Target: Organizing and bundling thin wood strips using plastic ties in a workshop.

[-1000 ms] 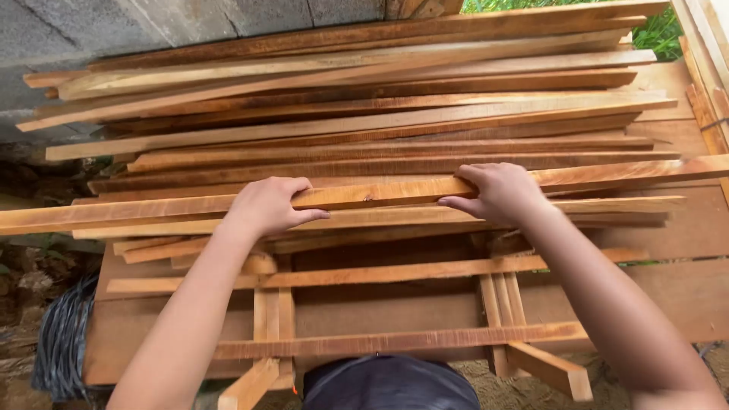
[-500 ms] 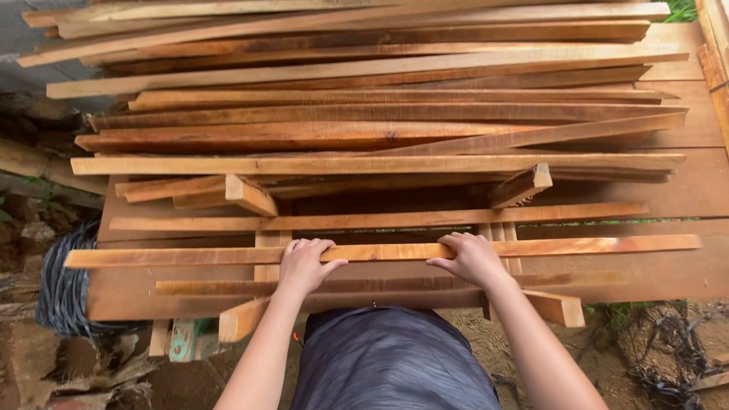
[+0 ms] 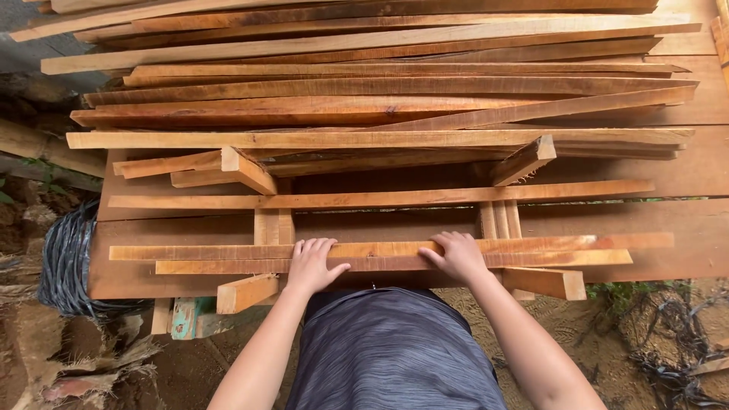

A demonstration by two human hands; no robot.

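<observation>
1. The left hand (image 3: 313,264) and the right hand (image 3: 458,257) grip a long wooden slat (image 3: 380,249), fingers curled over it.
2. The slat lies along the near edge of the workbench (image 3: 683,228), beside another slat (image 3: 228,266).
3. A stack of planks (image 3: 380,83) fills the far side.

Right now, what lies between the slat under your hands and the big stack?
In the head view, one long slat lies across the bench between the held slat and the stack.

Hidden and cropped parts, seen from my head camera.
My left hand (image 3: 313,264) covers part of the slat (image 3: 380,249); the stack (image 3: 364,83) runs past the top edge.
</observation>
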